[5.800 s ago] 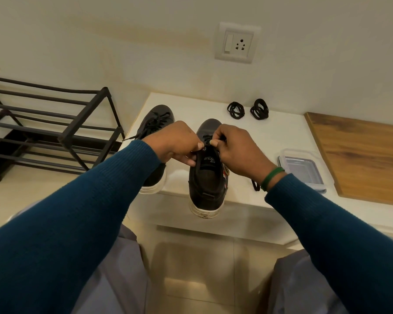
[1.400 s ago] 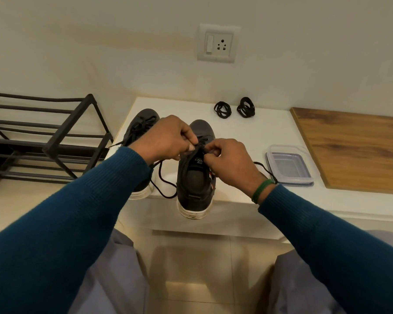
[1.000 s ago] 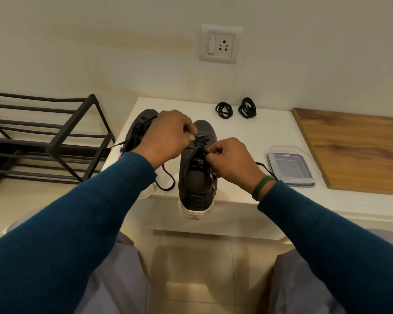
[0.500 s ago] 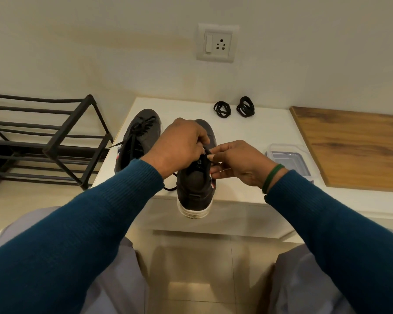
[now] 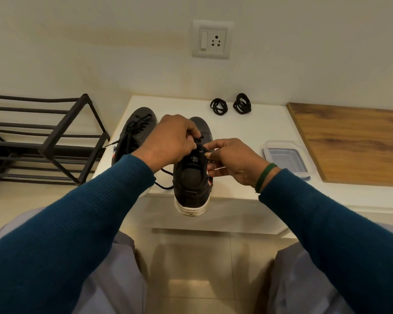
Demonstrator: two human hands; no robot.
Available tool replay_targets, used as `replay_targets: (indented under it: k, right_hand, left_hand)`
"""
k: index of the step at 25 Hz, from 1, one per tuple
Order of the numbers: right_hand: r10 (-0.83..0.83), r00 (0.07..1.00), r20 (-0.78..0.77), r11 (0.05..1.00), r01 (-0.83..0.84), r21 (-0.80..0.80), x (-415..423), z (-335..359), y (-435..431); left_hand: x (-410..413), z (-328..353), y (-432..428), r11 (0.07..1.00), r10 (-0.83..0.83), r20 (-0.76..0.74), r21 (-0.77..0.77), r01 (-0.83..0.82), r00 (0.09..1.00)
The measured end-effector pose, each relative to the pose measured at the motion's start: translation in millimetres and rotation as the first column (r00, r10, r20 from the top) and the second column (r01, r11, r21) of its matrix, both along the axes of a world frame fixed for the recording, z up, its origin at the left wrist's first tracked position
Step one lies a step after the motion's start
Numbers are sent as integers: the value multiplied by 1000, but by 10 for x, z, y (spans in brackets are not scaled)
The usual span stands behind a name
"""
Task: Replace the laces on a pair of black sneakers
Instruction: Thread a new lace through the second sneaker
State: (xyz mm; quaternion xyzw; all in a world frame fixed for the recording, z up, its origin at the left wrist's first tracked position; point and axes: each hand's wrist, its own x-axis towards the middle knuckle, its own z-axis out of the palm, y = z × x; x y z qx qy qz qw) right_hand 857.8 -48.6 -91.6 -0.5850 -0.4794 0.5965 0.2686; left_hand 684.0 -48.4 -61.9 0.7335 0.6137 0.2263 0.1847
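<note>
A black sneaker [image 5: 192, 184] with a white sole stands on the white ledge [image 5: 243, 130], its heel over the front edge. My left hand [image 5: 170, 139] pinches its black lace [image 5: 166, 185] above the tongue; a loose loop of that lace hangs to the left of the shoe. My right hand [image 5: 230, 160] pinches the lace at the shoe's right eyelets. The second black sneaker [image 5: 134, 132], still laced, lies to the left behind my left hand. Two coiled black laces [image 5: 218, 106] [image 5: 242, 106] sit at the back of the ledge.
A clear plastic container [image 5: 286, 158] stands right of my right hand. A wooden board [image 5: 354, 141] covers the ledge's right part. A black metal shoe rack [image 5: 43, 139] stands at the left. A wall socket [image 5: 212, 39] is above. My knees are below.
My left hand has shifted slightly forward over the eyelets and my right hand's fingers have closed back onto the lace. The loose loop at the shoe's left stays.
</note>
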Motion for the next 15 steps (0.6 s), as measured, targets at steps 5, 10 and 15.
replay_targets:
  k: [5,10,15]
  right_hand:
    - [7,1000,-14,1000,-7,-29,-12,18,16]
    - [18,985,174,983,-49,178,176,65,120]
    - [118,748,653,883,-380,276,337,-47,206]
  left_hand:
    - [-21,-18,26,999,-35,-8,-13,35,999]
    - [-89,-14,38,993,28,246,100,-54,969]
    - [-297,-78,142,983,177,186,18,-183,966]
